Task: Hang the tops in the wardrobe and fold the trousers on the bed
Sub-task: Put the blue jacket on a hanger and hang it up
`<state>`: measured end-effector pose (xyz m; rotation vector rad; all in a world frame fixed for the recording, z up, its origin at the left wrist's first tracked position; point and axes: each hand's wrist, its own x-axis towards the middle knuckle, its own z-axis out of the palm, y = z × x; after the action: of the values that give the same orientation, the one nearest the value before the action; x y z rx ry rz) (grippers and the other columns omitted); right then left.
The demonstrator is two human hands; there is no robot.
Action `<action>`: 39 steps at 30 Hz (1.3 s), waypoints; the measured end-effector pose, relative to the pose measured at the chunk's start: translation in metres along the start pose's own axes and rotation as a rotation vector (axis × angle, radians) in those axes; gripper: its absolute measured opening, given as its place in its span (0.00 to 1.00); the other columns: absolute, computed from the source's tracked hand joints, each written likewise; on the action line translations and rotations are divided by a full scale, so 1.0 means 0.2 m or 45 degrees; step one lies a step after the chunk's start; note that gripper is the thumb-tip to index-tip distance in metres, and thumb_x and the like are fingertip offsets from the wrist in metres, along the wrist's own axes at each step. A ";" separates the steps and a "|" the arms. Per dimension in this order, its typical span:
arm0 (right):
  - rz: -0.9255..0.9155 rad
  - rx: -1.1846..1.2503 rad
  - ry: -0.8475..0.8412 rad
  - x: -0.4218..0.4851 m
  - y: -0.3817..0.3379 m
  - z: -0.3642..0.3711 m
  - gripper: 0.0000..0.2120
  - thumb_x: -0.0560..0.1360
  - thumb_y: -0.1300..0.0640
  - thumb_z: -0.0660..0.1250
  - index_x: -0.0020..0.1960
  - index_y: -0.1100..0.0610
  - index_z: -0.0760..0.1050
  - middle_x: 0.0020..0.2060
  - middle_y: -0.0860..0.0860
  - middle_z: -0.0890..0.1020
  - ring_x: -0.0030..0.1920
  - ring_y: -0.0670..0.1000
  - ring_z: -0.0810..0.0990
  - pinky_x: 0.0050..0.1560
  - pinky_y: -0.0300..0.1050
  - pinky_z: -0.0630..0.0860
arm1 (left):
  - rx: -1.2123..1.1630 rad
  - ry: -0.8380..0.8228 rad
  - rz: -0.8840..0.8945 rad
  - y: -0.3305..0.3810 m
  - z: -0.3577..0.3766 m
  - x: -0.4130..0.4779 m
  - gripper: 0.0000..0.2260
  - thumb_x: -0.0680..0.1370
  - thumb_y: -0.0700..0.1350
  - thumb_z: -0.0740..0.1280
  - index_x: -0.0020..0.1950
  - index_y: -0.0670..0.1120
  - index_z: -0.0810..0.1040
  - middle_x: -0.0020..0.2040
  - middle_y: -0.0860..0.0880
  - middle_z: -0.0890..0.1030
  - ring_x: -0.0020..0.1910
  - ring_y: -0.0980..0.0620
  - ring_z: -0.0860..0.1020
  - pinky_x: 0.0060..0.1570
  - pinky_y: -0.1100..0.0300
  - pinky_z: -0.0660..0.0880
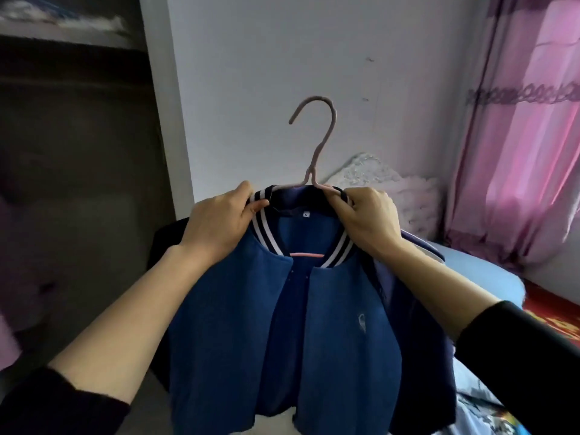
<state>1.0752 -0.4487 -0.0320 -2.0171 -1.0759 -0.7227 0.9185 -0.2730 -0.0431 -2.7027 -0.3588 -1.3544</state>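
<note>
A blue jacket with a navy-and-white striped collar hangs on a pink hanger in front of me, held up in the air. My left hand pinches the collar on the left side. My right hand grips the collar and the hanger's shoulder on the right side. The hanger's hook stands free above both hands, and its lower bar shows through the open neck. The dark wardrobe is open at the left. No trousers are in view.
The bed with a light blue sheet lies behind and right of the jacket, with white pillows at the wall. Pink curtains hang at the right. A white wall panel edges the wardrobe opening.
</note>
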 end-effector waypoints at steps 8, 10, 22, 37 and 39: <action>-0.227 0.091 -0.133 0.12 -0.15 0.24 0.28 0.77 0.40 0.61 0.28 0.57 0.58 0.21 0.50 0.66 0.27 0.55 0.66 0.30 0.48 0.61 | 0.073 0.178 -0.183 -0.41 -0.14 -0.15 0.19 0.79 0.57 0.55 0.43 0.41 0.69 0.25 0.56 0.65 0.24 0.49 0.67 0.25 0.60 0.58; -0.303 0.151 -0.240 0.17 -0.24 0.32 0.27 0.77 0.39 0.60 0.29 0.56 0.60 0.22 0.50 0.67 0.27 0.53 0.67 0.29 0.47 0.62 | 0.080 0.175 -0.261 -0.49 -0.16 -0.19 0.17 0.79 0.55 0.56 0.43 0.42 0.69 0.25 0.56 0.65 0.25 0.50 0.66 0.25 0.61 0.55; -0.793 0.458 -0.932 0.55 -0.84 0.80 0.18 0.80 0.50 0.62 0.41 0.64 0.76 0.28 0.47 0.68 0.28 0.44 0.65 0.31 0.36 0.62 | 0.054 0.050 -0.424 -1.11 -0.25 -0.42 0.19 0.77 0.59 0.54 0.42 0.43 0.69 0.32 0.51 0.72 0.32 0.49 0.72 0.32 0.50 0.68; -0.745 0.483 -1.323 0.98 -1.37 1.41 0.16 0.80 0.53 0.61 0.38 0.58 0.79 0.33 0.50 0.78 0.37 0.46 0.76 0.48 0.44 0.74 | 0.163 -0.167 -0.717 -2.02 -0.20 -0.27 0.10 0.79 0.58 0.57 0.53 0.56 0.74 0.47 0.53 0.78 0.49 0.52 0.76 0.50 0.52 0.73; -0.723 0.492 -1.307 1.03 -1.47 1.52 0.15 0.79 0.54 0.62 0.40 0.61 0.80 0.33 0.51 0.79 0.38 0.47 0.76 0.49 0.46 0.75 | 0.150 -0.168 -0.736 -2.10 -0.19 -0.22 0.11 0.81 0.53 0.57 0.60 0.53 0.74 0.51 0.50 0.78 0.53 0.51 0.76 0.51 0.54 0.72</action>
<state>0.9654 0.0013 0.0440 -1.7034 -2.2118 0.3627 0.7569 0.1197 -0.0638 -2.6988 -1.2664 -1.2022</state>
